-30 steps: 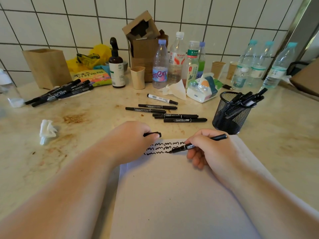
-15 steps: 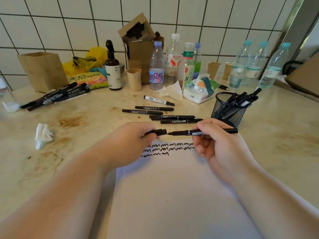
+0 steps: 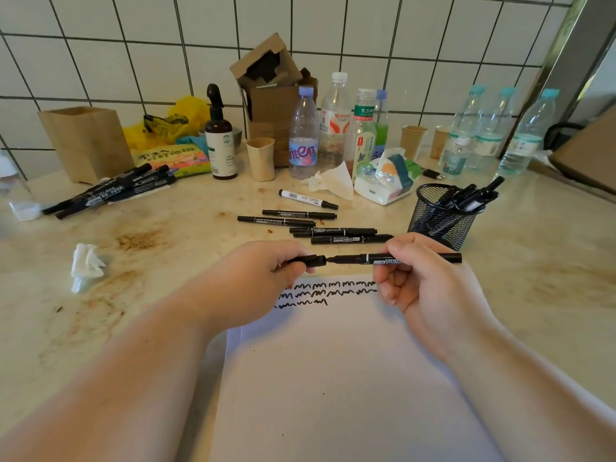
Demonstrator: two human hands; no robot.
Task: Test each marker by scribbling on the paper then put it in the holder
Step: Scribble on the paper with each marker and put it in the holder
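Pinching the cap (image 3: 308,260), the left hand (image 3: 263,281) held it level with the marker (image 3: 396,258), whose bare tip sat just at the cap's mouth; whether tip and cap touched was hard to tell. The right hand (image 3: 423,281) curled its fingers (image 3: 401,253) round the marker's barrel, hiding part of the printed label. Both hovered above the paper (image 3: 333,378), where 3 rows of black scribble (image 3: 320,293) ran partly under the hands. On the bench (image 3: 166,235), 5 loose markers (image 3: 333,232) lay beyond the hands. The mesh holder (image 3: 440,216) stood to the right, its markers bunched too tightly to count.
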